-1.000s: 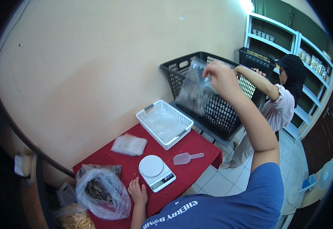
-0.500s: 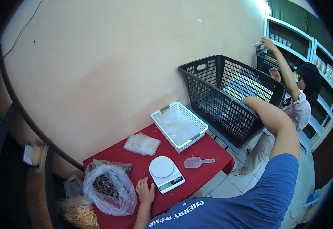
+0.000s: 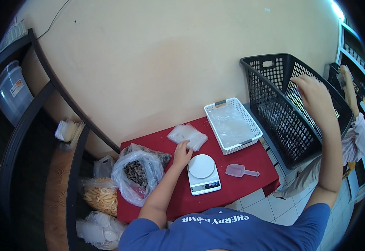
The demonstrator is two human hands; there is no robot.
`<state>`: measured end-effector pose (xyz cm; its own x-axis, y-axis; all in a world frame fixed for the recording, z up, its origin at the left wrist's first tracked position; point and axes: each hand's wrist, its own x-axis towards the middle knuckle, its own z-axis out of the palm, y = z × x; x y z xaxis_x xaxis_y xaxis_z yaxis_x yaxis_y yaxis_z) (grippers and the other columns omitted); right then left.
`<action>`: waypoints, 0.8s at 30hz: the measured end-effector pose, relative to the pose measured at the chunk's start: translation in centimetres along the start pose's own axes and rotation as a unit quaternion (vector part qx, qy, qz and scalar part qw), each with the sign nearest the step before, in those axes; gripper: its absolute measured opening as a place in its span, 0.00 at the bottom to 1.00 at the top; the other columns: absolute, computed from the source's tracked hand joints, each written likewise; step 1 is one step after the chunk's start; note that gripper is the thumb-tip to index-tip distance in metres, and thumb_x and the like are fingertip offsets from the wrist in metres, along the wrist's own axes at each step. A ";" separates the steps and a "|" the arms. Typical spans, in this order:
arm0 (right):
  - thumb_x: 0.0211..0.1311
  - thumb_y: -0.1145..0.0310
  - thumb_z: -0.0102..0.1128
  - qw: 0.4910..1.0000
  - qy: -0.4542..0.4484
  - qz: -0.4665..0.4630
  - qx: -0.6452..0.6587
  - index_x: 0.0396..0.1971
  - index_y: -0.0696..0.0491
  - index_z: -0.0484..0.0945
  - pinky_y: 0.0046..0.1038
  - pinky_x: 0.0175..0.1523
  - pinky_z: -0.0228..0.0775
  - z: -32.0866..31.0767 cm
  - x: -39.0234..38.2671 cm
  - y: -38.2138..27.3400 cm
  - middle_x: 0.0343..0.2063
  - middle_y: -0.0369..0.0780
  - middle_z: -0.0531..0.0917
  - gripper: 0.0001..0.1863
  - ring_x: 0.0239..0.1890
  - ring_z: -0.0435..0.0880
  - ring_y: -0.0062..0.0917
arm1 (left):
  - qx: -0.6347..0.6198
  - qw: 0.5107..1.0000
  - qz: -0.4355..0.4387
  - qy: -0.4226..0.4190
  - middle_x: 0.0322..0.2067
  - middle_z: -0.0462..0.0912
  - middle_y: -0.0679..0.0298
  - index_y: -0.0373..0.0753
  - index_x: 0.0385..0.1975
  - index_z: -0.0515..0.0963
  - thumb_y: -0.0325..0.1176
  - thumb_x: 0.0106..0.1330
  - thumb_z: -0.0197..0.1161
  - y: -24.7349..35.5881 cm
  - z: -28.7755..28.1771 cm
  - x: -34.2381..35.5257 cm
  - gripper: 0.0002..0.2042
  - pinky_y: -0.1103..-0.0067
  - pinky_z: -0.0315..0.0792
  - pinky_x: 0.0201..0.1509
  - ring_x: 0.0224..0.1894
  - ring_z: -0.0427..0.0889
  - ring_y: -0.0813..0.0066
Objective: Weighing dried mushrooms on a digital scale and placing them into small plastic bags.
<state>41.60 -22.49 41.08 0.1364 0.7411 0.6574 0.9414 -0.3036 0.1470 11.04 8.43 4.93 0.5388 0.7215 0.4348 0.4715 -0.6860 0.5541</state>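
My left hand reaches across the red table, fingers apart, its fingertips at the near edge of a stack of clear plastic bags. Raised at the right, my right hand is in front of the big black crate, fingers spread, with nothing seen in it. A white kitchen scale stands just right of my left forearm, its round plate bare. Beside it lies a translucent scoop. Left of my forearm, an open plastic bag holds dark striped pieces.
A white basket with clear plastic inside sits at the red table's far right. Left of the table are a bag of yellowish sticks, another clear bag and dark shelving. A co-worker stands behind the crate.
My right hand has come up out of the black crate. My left hand has moved from beside the scale to the plastic bags. The view has swung left.
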 end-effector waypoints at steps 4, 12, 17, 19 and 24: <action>0.48 0.77 0.58 0.984 0.003 -0.055 0.167 0.40 0.56 0.78 0.34 0.43 0.70 -1.0 -3.9 -8.3 0.33 0.41 0.81 0.15 0.36 0.79 0.34 | 0.125 0.987 0.089 -0.055 0.47 0.78 0.51 0.37 0.48 0.77 0.39 0.58 0.62 -0.1 0.7 3.2 0.19 0.65 0.69 0.56 0.51 0.76 0.54; 0.59 0.67 0.56 0.929 -0.158 -0.046 0.332 0.38 0.53 0.80 0.34 0.39 0.74 6.7 -10.4 -9.7 0.32 0.41 0.82 0.10 0.33 0.82 0.36 | 0.012 0.993 -0.050 -0.107 0.26 0.84 0.52 0.36 0.33 0.84 0.37 0.58 0.67 -2.5 4.0 5.7 0.11 0.70 0.75 0.34 0.26 0.83 0.63; 0.62 0.64 0.54 0.873 -0.201 0.026 0.444 0.41 0.52 0.80 0.39 0.44 0.73 13.3 -12.4 -12.8 0.36 0.45 0.82 0.12 0.40 0.81 0.40 | -0.263 0.931 -0.249 -0.042 0.25 0.83 0.64 0.33 0.32 0.84 0.36 0.62 0.63 0.1 0.7 5.7 0.11 0.81 0.70 0.32 0.27 0.77 0.81; 0.62 0.67 0.57 0.810 -0.178 0.105 0.550 0.49 0.58 0.76 0.34 0.41 0.75 16.2 -13.3 -15.5 0.38 0.48 0.82 0.17 0.37 0.83 0.36 | -0.297 0.927 -0.229 -0.025 0.26 0.82 0.68 0.34 0.34 0.84 0.35 0.63 0.62 6.3 -1.8 3.8 0.10 0.83 0.69 0.34 0.28 0.76 0.82; 0.63 0.66 0.58 0.702 -0.168 0.140 0.678 0.59 0.64 0.65 0.31 0.38 0.76 17.6 -14.7 -21.9 0.43 0.52 0.79 0.28 0.36 0.83 0.35 | -0.352 0.923 -0.124 -0.092 0.32 0.82 0.66 0.32 0.37 0.82 0.28 0.63 0.63 12.5 -5.7 -6.6 0.07 0.82 0.71 0.40 0.34 0.77 0.81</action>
<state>24.41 -16.14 15.20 0.2263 0.9342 0.2758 0.2608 0.2147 -0.9412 9.38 -4.39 12.98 0.6158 0.7753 0.1405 0.0612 -0.2249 0.9725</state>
